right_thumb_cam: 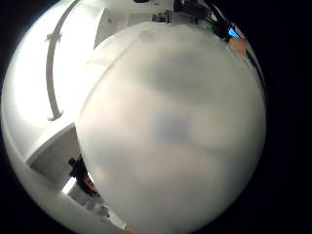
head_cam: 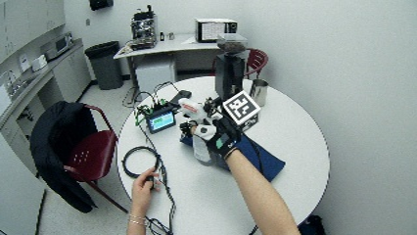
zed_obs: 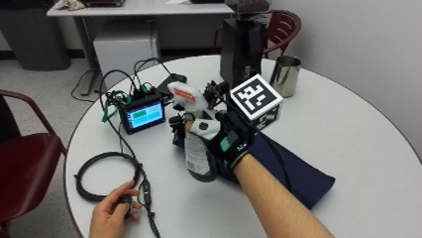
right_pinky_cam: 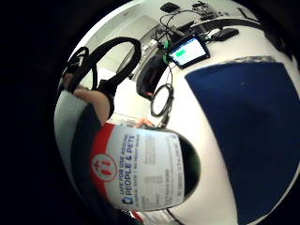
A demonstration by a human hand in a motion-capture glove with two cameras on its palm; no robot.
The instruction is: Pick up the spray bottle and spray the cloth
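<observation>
Above the round white worktop [zed_obs: 342,129], your gloved right hand [zed_obs: 227,136] holds the spray bottle [zed_obs: 196,158] upright and lifted off the surface, fingers [zed_obs: 198,126] curled round its neck just under the white trigger head [zed_obs: 186,94]. Beneath and just behind the bottle, the dark blue cloth [zed_obs: 296,171] lies flat on the worktop, stretching away under your forearm. From the little-finger side of the palm, the bottle's label [right_pinky_cam: 140,168] sits close to the camera, with the blue cloth [right_pinky_cam: 248,136] spread on the worktop beside it. From the thumb side, the bottle's pale body [right_thumb_cam: 170,131] fills most of the frame. Your bare left hand [zed_obs: 115,210] rests near the worktop's edge, beside a coiled black cable [zed_obs: 99,173]. A small lit screen [zed_obs: 145,115] stands behind the bottle, and a steel cup [zed_obs: 285,74] stands well apart
</observation>
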